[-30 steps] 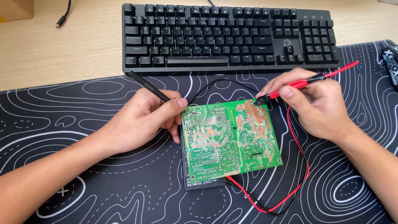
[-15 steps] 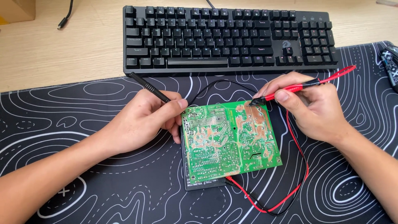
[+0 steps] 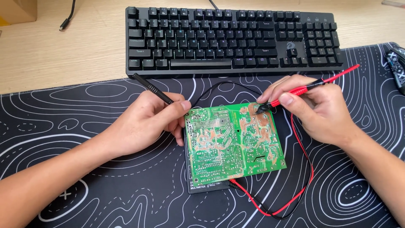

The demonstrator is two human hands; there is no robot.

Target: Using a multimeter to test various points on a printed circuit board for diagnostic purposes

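1. A green circuit board is laid solder side up on a black desk mat printed with white contour lines. It lies slightly tilted, between the two hands.
2. The board is rested on top of a dark meter, of which only the lower edge is seen, just below the board's near left corner.
3. A black probe is gripped in the left hand, with the fingers closed around it like a pen. Its handle is pointed up and to the left, toward the keyboard.
4. The left hand is placed against the board's upper left edge. The tip of the black probe is hidden by the thumb and fingers, so its contact with the board cannot be told.
5. A red probe is pinched in the right hand between thumb and fingers, which are closed on it. Its handle is angled up and to the right.
6. The dark tip of the red probe is set down on the board's upper right corner, among the copper-coloured solder patches. The right hand itself is held just beside the board's right edge.
7. A red wire is run from the right hand down along the board's right side, and is looped back to the meter at the bottom.
8. A black wire is arched over the mat above the board, between the two hands.
9. The keyboard is laid on a pale wooden desk, well apart from the board, with its near edge over the mat.
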